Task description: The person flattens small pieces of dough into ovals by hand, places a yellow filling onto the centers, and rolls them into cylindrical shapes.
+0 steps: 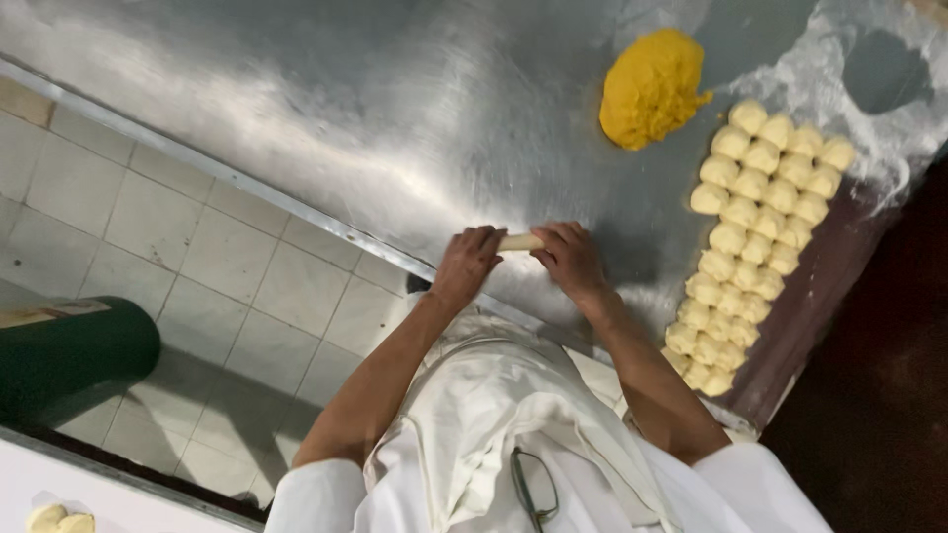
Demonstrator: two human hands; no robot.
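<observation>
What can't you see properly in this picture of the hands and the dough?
Head view only:
- Dough piece: both ends hidden inside the left hand and right hand, so its length is unknown.
- Fingers: curled away, their grip on the dough is hidden.
- Yellow mound: too blurred to tell what it is.
- Dough balls: the lowest ones blur together.
- Green container: cut off by the left edge.
</observation>
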